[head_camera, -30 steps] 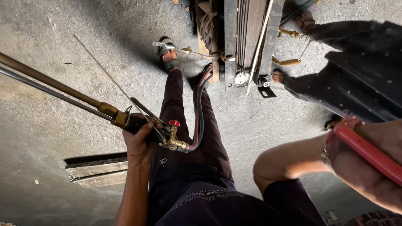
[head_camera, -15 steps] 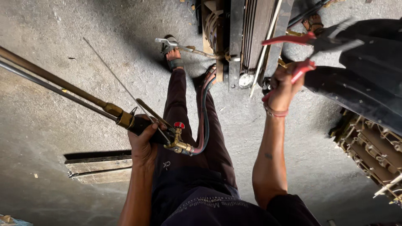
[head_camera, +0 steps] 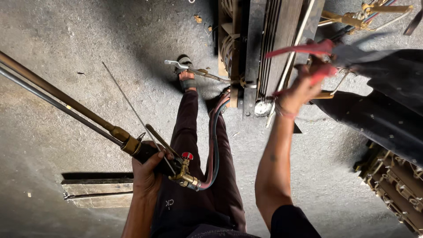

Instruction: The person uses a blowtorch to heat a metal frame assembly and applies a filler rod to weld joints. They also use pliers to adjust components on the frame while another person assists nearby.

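Head view: since a moment ago the right hand (head_camera: 304,86) has stayed up at the metal frame (head_camera: 269,48), fingers closed round one pair of red-handled pliers (head_camera: 308,55). Nearer, the left hand (head_camera: 147,169) grips one brass gas torch (head_camera: 145,152); two long tubes run past its fingers, two hoses (head_camera: 213,145) trailing behind.

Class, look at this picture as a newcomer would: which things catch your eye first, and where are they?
First, the long brass gas torch running in from the left edge, gripped by the left hand low in the middle, with hoses curling off it. Next, the red-handled pliers in the raised right hand at upper right, against a dark metal block standing on the concrete floor.
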